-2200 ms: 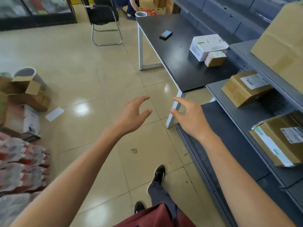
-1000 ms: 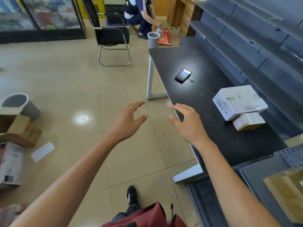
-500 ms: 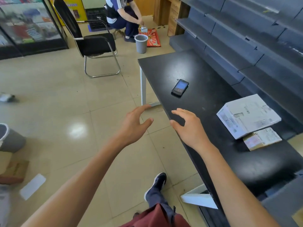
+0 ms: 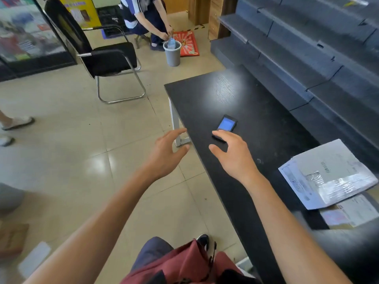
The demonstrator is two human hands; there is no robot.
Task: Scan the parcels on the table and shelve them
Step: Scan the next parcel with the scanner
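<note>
Right hand [image 4: 235,158] now nearer scanner [image 4: 225,127], fingers spread, perhaps touching, its length pointing away.

The desk [image 4: 235,181] has a black top with fine wood grain and a soft sheen that catches the light. The handheld scanner [image 4: 225,126] on it looks like black plastic with a glossy, lit blue screen. The white parcel [image 4: 326,173] is matt cardboard, partly covered with shiny clear tape and paper labels. The floor tiles [image 4: 92,160] are smooth and glossy beige. The shelves [image 4: 307,58] look like matt grey painted metal.
</note>
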